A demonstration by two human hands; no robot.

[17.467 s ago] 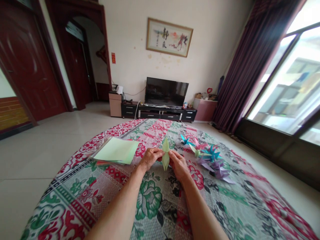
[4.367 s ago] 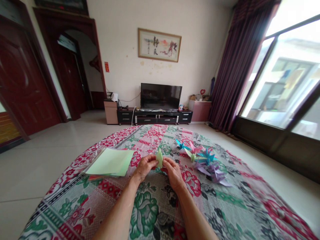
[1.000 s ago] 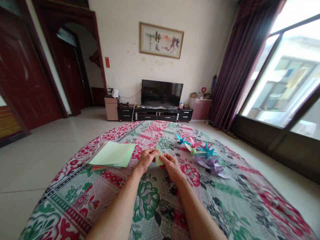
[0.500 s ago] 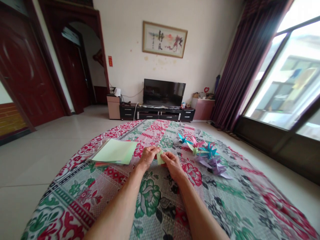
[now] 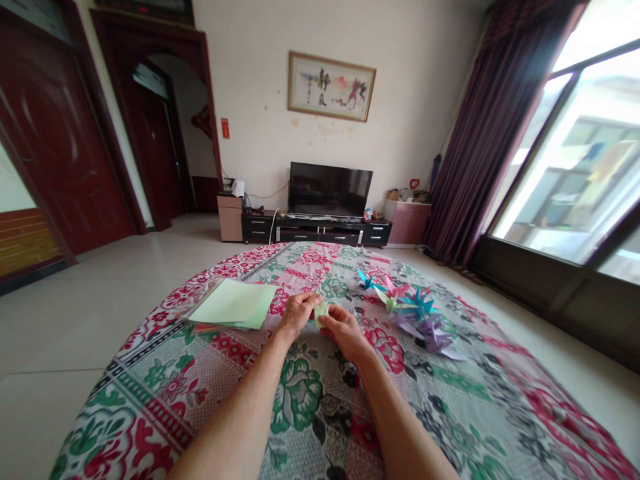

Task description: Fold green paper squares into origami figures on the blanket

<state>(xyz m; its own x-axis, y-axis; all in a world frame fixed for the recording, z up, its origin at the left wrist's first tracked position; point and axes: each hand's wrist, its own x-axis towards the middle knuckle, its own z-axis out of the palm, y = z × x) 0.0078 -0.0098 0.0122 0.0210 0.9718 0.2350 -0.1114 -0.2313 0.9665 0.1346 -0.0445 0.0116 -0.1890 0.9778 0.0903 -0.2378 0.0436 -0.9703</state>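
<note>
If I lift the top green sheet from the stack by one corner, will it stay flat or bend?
Probably it bends: the top green sheet looks thin and wide. It seems very light, so it might slide on the stack.

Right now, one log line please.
left hand pinches small pale-green folded paper piece | right hand pinches it too | nearby: pale-green sheet stack, colourful folded paper figures

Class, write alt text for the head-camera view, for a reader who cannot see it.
The left hand and right hand pinch a green folded paper over a floral cloth. Paper sheets lie to their left, colourful paper figures to their right.
</note>
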